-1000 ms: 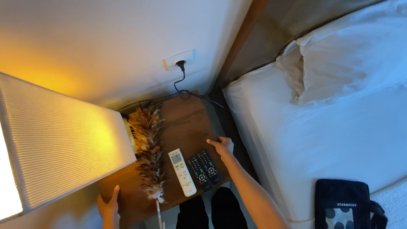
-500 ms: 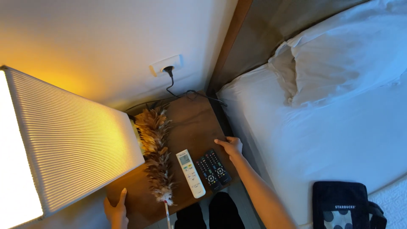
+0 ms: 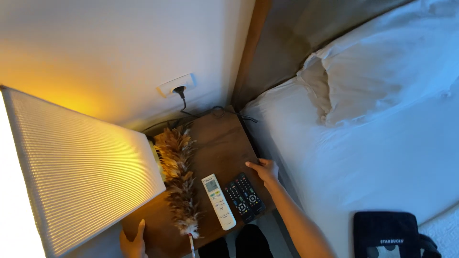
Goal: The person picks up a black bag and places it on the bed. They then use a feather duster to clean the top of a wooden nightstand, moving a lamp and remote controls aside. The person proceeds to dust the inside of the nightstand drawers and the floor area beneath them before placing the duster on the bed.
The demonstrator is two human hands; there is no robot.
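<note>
My right hand [image 3: 264,169] rests on the right edge of a wooden nightstand [image 3: 217,143], fingers spread, just beside two black remotes [image 3: 245,197]. A white remote [image 3: 218,200] lies left of those. A brown feather duster [image 3: 179,177] stretches along the tabletop, its thin handle pointing at me. My left hand [image 3: 133,241] touches the nightstand's front left corner, under the lampshade, holding nothing that I can see.
A large lit ribbed lampshade [image 3: 76,172] fills the left. A wall socket [image 3: 176,85] with a black plug and cable sits behind the nightstand. A white bed [image 3: 373,157] with a pillow [image 3: 382,71] lies to the right, a dark bag [image 3: 387,236] at its near edge.
The view has drifted so the nightstand sits lower and more central. My right hand slid from the black remotes to the table's right edge. My left hand stays at the front left corner.
</note>
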